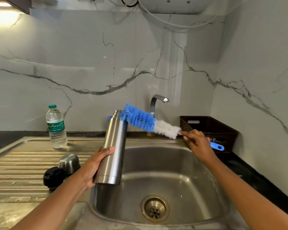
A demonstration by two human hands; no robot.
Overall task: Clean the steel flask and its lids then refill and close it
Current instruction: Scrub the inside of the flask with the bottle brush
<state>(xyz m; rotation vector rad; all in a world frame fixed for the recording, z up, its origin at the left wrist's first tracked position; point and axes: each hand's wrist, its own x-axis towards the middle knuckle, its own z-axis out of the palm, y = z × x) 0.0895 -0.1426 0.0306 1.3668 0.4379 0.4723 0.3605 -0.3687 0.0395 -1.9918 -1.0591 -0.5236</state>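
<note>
Grips steel flask (114,143) in left hand (94,166). Pinches bottle brush (140,119) in right hand (198,143), blue tip at flask mouth. Just left of left hand: steel cap (69,161), black lid (54,177).

**A home kitchen, seen at the sink corner**

This is a home kitchen. A steel sink (201,188) with a round drain is set into a black counter (256,180), and a ribbed steel drainboard (23,163) lies on its left side. A bent steel tap (155,103) stands behind the basin. The walls are covered with glossy white tiles (90,63) with grey marble veins. A dark woven basket (211,128) sits in the corner, a plastic water bottle (56,128) stands by the drainboard, and a wall cabinet (18,4) shows above.
</note>
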